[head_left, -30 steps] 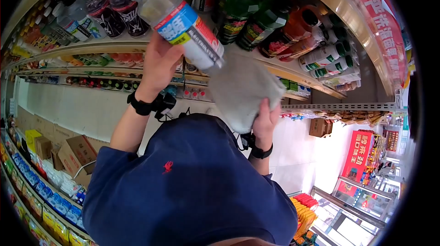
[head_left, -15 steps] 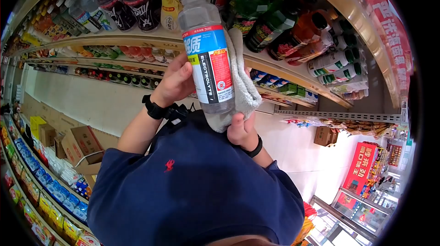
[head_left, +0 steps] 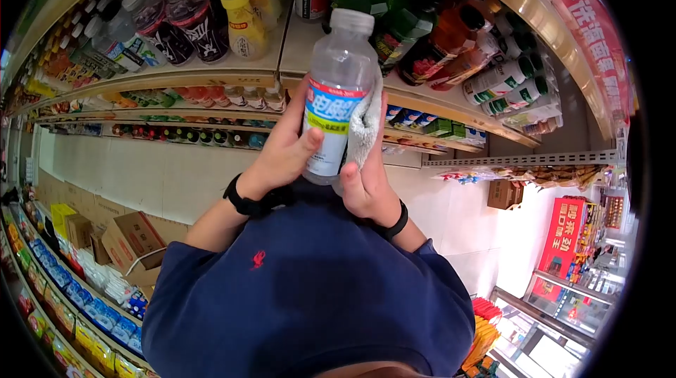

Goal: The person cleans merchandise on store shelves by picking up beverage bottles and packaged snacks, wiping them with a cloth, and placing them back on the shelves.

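A clear plastic drink bottle (head_left: 331, 107) with a white cap and a blue, red and yellow label stands nearly upright before my chest. My left hand (head_left: 279, 156) is closed round its left side, the thumb lying across the label. A grey towelling cloth (head_left: 364, 131) is pressed along the bottle's right side. My right hand (head_left: 367, 188) grips this cloth, its thumb near the bottle's base; most of its fingers are hidden behind cloth and bottle.
Ahead is a shelf (head_left: 282, 71) with dark-labelled bottles (head_left: 193, 22), yellow-capped bottles (head_left: 244, 26) and green bottles (head_left: 401, 29). Lower shelves hold more drinks. An open cardboard box (head_left: 134, 240) is at the left, and a smaller box (head_left: 505, 195) at the right.
The bottle has turned, showing another side of its label, and has shifted right and slightly down. My left hand moved with it. The cloth now bunches closer round the bottle's right side.
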### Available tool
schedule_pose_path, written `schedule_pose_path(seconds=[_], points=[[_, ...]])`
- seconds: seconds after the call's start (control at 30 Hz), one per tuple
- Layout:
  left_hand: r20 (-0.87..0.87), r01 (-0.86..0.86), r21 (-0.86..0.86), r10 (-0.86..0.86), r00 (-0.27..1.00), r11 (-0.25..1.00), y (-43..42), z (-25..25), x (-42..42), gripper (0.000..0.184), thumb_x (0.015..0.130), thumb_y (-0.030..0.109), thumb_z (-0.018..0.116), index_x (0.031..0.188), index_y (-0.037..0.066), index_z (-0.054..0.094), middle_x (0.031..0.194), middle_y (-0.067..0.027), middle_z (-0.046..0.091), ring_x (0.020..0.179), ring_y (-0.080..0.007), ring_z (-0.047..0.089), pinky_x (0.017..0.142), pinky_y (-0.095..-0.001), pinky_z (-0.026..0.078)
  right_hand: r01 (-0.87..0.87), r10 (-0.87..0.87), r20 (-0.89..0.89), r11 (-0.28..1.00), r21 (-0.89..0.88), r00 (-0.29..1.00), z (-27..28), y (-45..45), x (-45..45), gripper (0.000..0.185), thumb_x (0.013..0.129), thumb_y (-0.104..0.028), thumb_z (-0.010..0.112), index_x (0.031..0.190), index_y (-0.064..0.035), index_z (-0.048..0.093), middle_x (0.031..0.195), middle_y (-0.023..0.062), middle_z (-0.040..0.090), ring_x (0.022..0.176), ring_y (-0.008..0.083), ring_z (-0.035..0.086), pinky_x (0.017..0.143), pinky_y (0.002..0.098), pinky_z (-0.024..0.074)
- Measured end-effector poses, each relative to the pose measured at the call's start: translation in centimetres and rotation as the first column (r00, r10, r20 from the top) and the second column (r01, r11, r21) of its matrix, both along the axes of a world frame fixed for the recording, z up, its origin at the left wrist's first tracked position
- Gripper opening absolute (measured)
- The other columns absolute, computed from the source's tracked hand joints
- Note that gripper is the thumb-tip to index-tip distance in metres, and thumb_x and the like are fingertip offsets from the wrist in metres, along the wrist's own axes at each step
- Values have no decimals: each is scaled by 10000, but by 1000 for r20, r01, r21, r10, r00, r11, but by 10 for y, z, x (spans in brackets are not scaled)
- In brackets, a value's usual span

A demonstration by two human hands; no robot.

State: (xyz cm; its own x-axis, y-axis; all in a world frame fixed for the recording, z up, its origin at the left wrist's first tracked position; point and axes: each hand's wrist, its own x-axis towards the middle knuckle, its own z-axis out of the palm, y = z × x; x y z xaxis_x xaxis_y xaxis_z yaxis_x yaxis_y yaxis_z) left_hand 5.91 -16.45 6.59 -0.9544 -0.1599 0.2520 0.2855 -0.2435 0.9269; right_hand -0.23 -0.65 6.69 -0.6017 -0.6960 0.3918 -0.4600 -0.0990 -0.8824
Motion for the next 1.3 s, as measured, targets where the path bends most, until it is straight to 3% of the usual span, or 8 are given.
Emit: schedule_pose_path(seconds=[0.07,0.1,0.27,0.3,0.5,0.73,1.0,1.3], points=[[-5,-21,-33,21,1000,999,5,5,7,1019,976,568,593,1608,-22,53,1629,-156,263,1490,-245,280,1205,-376,231,102,-114,-222,992,-68,968,2,-6,-2,1061,1002,-651,386,1553,98,-125,1647,316,-51,1541,437,58,1233,483,95],[-20,-2,-106,-1,1000,994,5,9,11,1001,998,557,552,1606,-22,8,1645,-166,223,1504,-254,252,1211,-377,214,57,-55,25,997,-61,998,10,-1,5,1093,996,-662,404,1547,78,-182,1648,301,-49,1540,403,81,1228,469,120],[28,138,-292,-136,990,946,-11,42,27,801,1039,274,493,1612,-23,18,1656,-203,217,1511,-268,269,1217,-368,192,66,-26,188,975,-212,982,31,-7,5,1117,992,-640,462,1547,12,-255,1658,246,19,1526,323,164,1221,431,167],[55,167,-245,-158,986,955,-13,42,27,797,980,113,505,1617,-17,46,1658,-201,224,1517,-251,260,1215,-356,194,73,-20,203,964,-255,979,31,-8,3,1103,995,-636,460,1554,-1,-249,1661,230,41,1522,309,183,1220,424,174],[37,-13,148,7,999,989,-2,33,28,853,888,44,716,1580,-28,223,1435,-184,500,1311,-235,521,1112,-360,394,41,79,372,952,-302,925,33,-12,9,1035,1007,-641,420,1589,-16,-165,1662,185,92,1515,277,206,1222,411,184],[3,-344,-6,344,939,939,-11,34,25,734,894,119,755,1491,-32,357,1334,-139,543,1208,-195,555,1055,-344,437,-61,88,204,989,-133,975,4,-25,30,1029,1012,-625,395,1571,64,-127,1656,262,25,1535,352,128,1229,447,126],[-27,0,369,10,1000,930,-13,36,38,586,1074,260,477,1549,-8,264,1517,-119,422,1393,-202,414,1153,-358,329,-87,170,235,942,-325,957,7,-27,32,1043,1013,-604,427,1565,62,-155,1664,236,33,1536,328,137,1227,436,141],[-38,119,-159,-127,991,980,-14,49,47,915,1040,357,536,1594,-44,-72,1665,-198,125,1537,-256,144,1229,-382,124,55,10,174,930,-364,985,33,-32,13,1098,983,-632,495,1581,16,-158,1655,231,118,1509,305,227,1221,417,182]])
